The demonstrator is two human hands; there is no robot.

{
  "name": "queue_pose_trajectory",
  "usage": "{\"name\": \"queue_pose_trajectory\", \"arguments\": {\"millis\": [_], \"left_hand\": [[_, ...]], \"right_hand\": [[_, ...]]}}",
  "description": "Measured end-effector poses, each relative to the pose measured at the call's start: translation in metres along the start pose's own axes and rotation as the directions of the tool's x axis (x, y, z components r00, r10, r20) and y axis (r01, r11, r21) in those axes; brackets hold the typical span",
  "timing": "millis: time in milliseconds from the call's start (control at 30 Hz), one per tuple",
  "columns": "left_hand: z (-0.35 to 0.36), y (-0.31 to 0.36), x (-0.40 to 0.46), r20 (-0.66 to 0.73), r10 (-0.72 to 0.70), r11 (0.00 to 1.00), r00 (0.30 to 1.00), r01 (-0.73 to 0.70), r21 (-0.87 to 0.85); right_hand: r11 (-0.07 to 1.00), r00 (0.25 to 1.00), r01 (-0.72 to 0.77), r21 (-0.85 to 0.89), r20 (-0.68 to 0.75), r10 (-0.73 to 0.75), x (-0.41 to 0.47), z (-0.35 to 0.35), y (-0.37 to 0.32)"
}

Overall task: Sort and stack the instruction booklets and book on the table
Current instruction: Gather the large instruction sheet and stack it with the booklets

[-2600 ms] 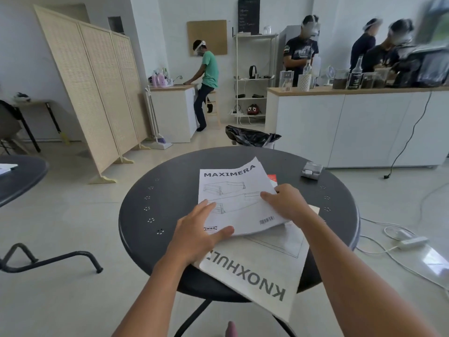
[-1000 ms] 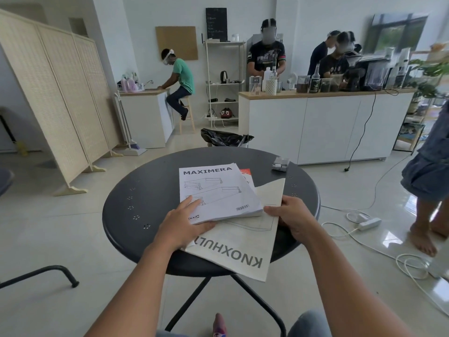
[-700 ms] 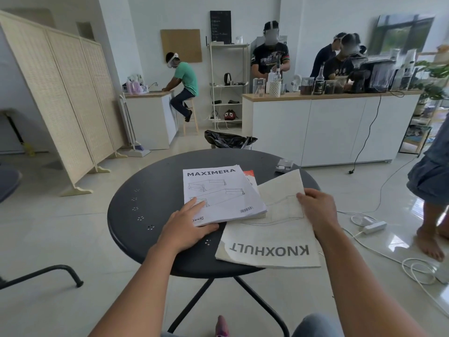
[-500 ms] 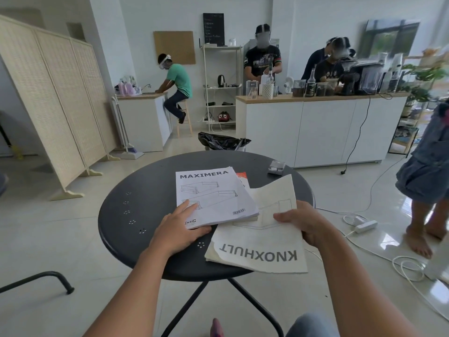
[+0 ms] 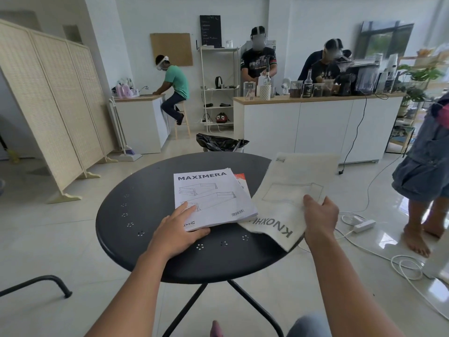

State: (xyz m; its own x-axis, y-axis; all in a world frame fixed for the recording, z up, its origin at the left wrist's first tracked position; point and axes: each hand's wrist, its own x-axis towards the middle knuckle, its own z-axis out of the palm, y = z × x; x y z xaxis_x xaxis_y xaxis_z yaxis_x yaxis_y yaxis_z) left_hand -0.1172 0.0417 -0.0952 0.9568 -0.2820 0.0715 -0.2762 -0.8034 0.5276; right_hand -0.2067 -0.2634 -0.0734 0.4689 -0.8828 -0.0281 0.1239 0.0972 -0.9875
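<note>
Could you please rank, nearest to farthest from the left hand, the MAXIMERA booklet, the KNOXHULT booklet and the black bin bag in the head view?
From the left hand:
1. MAXIMERA booklet, under its fingers.
2. KNOXHULT booklet, to the right, held by the right hand.
3. Black bin bag, beyond the table.

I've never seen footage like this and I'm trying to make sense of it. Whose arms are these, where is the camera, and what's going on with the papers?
There is no machine here. The camera is worn on a person's head and looks forward and down, so the two bare arms reaching in from the bottom are that person's own.

In front of them is a round black table. On it lies the MAXIMERA booklet, and the left hand presses flat on its near corner. A red-edged item peeks out from under its far side; what it is cannot be told.

The right hand pinches the larger KNOXHULT booklet and holds it partly raised at the table's right edge, its near corner tucked under the MAXIMERA booklet.

The people and the white counter behind are only background.
</note>
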Motion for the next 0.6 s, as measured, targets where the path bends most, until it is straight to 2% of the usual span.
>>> {"name": "queue_pose_trajectory", "arguments": {"millis": [167,333,433,600], "left_hand": [[0.0,0.002,-0.002,0.005,0.006,1.0,1.0,-0.006,0.011],[0.0,0.0,-0.001,0.015,-0.003,1.0,1.0,0.003,0.019],[0.001,-0.001,0.0,0.012,-0.005,1.0,1.0,0.005,0.03],[0.002,0.001,-0.003,0.019,-0.005,1.0,1.0,0.004,0.018]], "right_hand": [[0.974,0.955,0.186,0.133,-0.259,-0.147,-0.011,0.014,-0.012],[0.917,0.915,0.243,0.317,-0.389,-0.108,-0.013,0.027,-0.019],[0.89,0.933,0.189,0.414,-0.359,-0.031,-0.009,0.031,-0.021],[0.922,0.976,0.061,0.383,-0.218,0.026,-0.024,0.048,-0.007]]}}
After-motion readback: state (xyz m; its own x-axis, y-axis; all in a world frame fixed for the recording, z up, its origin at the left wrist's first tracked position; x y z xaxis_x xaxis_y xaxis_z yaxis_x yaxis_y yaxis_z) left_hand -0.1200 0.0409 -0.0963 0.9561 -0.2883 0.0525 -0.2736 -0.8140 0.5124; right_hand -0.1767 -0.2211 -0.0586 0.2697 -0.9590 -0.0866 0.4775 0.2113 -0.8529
